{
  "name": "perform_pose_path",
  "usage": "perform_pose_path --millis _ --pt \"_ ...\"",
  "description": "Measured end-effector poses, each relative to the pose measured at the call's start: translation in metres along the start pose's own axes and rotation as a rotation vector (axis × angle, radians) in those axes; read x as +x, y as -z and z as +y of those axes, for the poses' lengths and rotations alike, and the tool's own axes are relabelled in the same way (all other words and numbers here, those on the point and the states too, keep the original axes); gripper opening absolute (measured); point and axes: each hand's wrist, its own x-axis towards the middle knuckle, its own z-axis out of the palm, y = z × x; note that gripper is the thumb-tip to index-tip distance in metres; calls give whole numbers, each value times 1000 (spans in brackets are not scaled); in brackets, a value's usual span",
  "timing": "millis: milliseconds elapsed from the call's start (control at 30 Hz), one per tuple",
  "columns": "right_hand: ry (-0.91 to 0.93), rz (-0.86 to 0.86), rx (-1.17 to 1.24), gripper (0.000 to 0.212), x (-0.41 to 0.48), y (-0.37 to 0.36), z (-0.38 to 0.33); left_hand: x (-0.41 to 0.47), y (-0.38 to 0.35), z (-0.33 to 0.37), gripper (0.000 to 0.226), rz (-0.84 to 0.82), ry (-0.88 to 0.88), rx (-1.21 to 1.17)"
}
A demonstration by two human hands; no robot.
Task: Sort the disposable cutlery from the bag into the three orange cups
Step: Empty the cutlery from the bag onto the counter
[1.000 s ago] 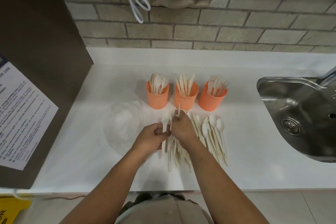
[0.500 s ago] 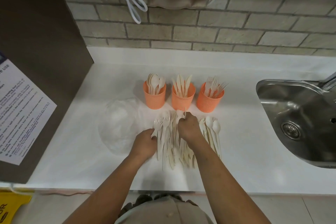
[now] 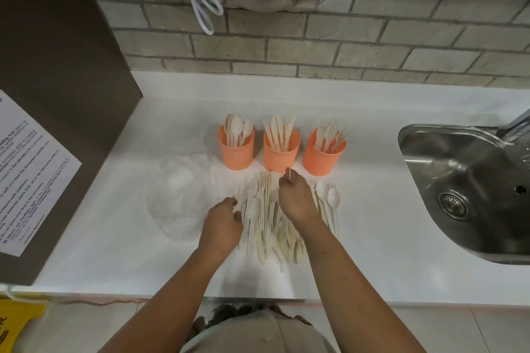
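Brown panelling [image 3: 63,80] fills your far left with a printed sheet [image 3: 28,175] stuck on it, and the white counter [image 3: 114,238] starts at its foot. First on the counter lies the clear plastic bag [image 3: 183,195], crumpled and flat, just left of the loose cutlery. Your left hand [image 3: 222,223] rests at the left edge of the pile [image 3: 266,226], fingers curled in against the head of a fork; I cannot tell whether they actually pinch it or only touch it. Behind that hand stands the spoon cup [image 3: 236,152], the leftmost of the three orange cups, with spoons upright in it. The pile itself is a fan of pale forks, spoons and knives lying flat, heads toward the cups and handles toward you, spread between your two hands and under your right forearm. Directly behind it is the knife cup [image 3: 281,155], holding knives with their blades up. Your right hand [image 3: 296,200] sits over the far end of the pile, just in front of that middle cup, with its fingertips closed round a slim piece [image 3: 289,174] whose tip pokes up above them; its kind is too small to make out. Next comes the fork cup [image 3: 324,156], tines up and leaning slightly right. A few loose spoons [image 3: 329,198] lie side by side at the pile's right edge, just beside your right wrist. Well apart, at the far right, the steel sink [image 3: 473,209] is set into the counter.
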Motion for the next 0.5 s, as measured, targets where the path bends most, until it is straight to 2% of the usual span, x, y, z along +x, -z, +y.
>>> perform_pose_path --millis 100,233,333,400,500 --pt "-22 78 204 35 -2 6 0 -1 -2 1 37 16 10 -19" --pt "-66 139 390 28 -3 18 4 -1 -3 1 43 45 43 -1" --pt "-162 77 521 31 -1 24 7 -2 -2 2 43 46 55 -9" --pt "-203 38 478 37 -1 24 6 -2 -2 2 42 39 55 -13" --pt "-116 27 351 52 -1 14 9 -2 -3 2 39 37 62 -28"
